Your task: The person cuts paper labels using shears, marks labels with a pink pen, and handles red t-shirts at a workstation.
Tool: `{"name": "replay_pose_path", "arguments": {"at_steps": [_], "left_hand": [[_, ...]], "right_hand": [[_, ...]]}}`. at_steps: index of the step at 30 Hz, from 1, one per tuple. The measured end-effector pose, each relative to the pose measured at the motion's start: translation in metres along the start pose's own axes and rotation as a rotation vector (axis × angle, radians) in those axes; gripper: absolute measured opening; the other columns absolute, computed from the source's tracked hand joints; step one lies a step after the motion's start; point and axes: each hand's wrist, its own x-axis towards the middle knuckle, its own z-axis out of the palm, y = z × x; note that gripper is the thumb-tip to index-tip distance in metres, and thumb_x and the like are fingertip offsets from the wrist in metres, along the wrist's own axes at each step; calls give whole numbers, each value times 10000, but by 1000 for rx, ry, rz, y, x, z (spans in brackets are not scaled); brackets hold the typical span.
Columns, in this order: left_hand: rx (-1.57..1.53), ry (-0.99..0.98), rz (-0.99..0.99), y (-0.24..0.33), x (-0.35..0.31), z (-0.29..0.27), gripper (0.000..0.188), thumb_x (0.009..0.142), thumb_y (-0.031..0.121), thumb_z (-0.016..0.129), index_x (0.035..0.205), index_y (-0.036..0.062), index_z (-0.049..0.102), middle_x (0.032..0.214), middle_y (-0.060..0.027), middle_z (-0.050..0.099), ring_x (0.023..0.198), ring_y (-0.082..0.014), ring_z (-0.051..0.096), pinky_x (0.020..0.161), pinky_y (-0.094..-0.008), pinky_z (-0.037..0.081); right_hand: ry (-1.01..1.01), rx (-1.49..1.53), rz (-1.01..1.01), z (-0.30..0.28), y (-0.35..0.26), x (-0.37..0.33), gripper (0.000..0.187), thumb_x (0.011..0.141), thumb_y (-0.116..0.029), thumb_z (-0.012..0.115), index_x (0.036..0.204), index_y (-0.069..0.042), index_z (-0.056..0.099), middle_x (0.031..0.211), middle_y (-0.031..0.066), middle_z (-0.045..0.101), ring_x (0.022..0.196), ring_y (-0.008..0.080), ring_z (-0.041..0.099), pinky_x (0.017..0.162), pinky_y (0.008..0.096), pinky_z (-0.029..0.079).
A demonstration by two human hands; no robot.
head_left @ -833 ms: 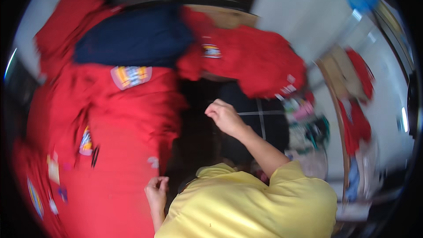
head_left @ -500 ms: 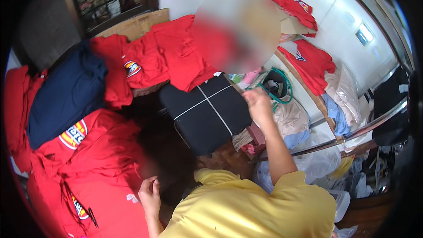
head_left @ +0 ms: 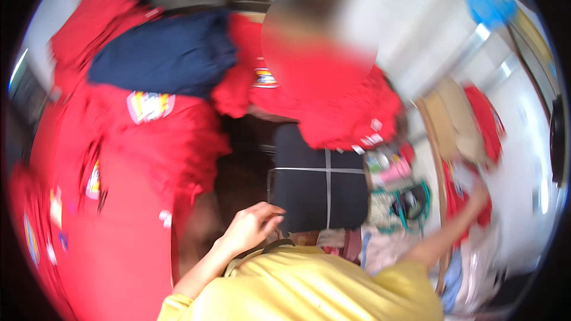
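My left hand (head_left: 253, 226) is in front of my body, near the near-left corner of a black padded seat (head_left: 303, 193) with pale crossed straps. Its fingers are loosely curled toward the thumb, and nothing shows in them. My right arm stretches out to the right. There my right hand (head_left: 476, 193) is over a red shirt (head_left: 455, 199) on the side shelf; motion blur hides its fingers, so whether it grips the shirt cannot be seen.
Red printed shirts (head_left: 131, 202) cover the left side, with a navy garment (head_left: 166, 53) on top. More red shirts (head_left: 351, 113) lie beyond the seat, partly under a blurred disc. A green-rimmed basket (head_left: 410, 205) and a cardboard box (head_left: 455, 119) stand on the right.
The view has swung right, shifting the room leftward-tilted in the picture. My right hand has gone from beside the seat to the red shirt on the shelf. My left hand is nearer the seat.
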Motion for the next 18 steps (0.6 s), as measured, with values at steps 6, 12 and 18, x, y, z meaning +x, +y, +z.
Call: {"name": "replay_pose_path", "arguments": {"at_steps": [6,12,18], "left_hand": [[-579,-130,-375,-13,-57,-17,438,929,305,582,1286,57,535,1153,-117,629,1103,-210,578,969,-344,441],[-932,623,-323,-1,-153,-38,576,852,72,649,1356,9,378,1271,-104,513,1191,-175,481,998,-330,404],[-731,1128,-589,-49,-311,-67,379,854,12,616,1208,-43,494,1105,-95,610,986,-152,591,891,-304,466]], "right_hand": [[-407,821,-375,-137,-289,-187,166,849,-34,539,983,61,560,1150,148,578,1005,244,594,880,360,477],[-1222,1343,-502,-93,-519,-387,179,804,5,650,969,29,585,937,100,679,804,140,637,743,266,503],[-2022,1145,-937,-108,-635,-521,209,882,-66,604,1055,31,542,764,72,640,671,123,625,614,251,519]]}}
